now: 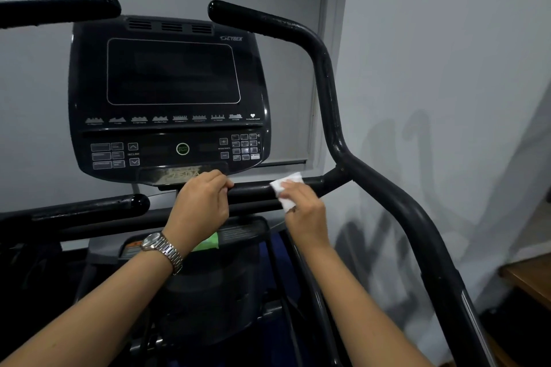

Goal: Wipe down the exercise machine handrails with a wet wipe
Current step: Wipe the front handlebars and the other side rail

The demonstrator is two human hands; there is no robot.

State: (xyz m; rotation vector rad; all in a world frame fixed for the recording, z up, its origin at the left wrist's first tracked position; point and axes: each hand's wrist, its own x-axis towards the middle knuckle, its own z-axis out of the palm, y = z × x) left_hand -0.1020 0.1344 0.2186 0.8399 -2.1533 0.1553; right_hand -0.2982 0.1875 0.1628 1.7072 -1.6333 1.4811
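black bars frame the whole scene. the crossbar [256, 189] runs level under the console [170, 98], from the middle to the right, where it joins the big right rail [328, 92] at a welded corner. the right hand [304, 205] presses a white wipe [286, 191] on the top of this crossbar; the fingers lie flat over the wipe and curl a little around it, so the hand is partly closed on the wipe. one corner of the wipe sticks out past the fingertips toward the joint, and its lower edge hangs over the front of the bar. between the wipe and the joint a short part of bare bar is open.

the left hand [202, 205] grips the same crossbar just left of the wipe, fingers wrapped over the top, closed on the bar. a short piece of bare bar shows between the two hands. a metal watch [162, 249] is on the left wrist.

a short grip [89, 208] ends in a round cap left of the left hand, apart from it. above, two upper grips [59, 7] end in round caps with an open gap between them over the console. a green packet [208, 243] lies on the tray below the crossbar, partly hidden by the left wrist. the grey wall [447, 68] is near the right rail, and a wooden edge [527, 277] shows low on the right.
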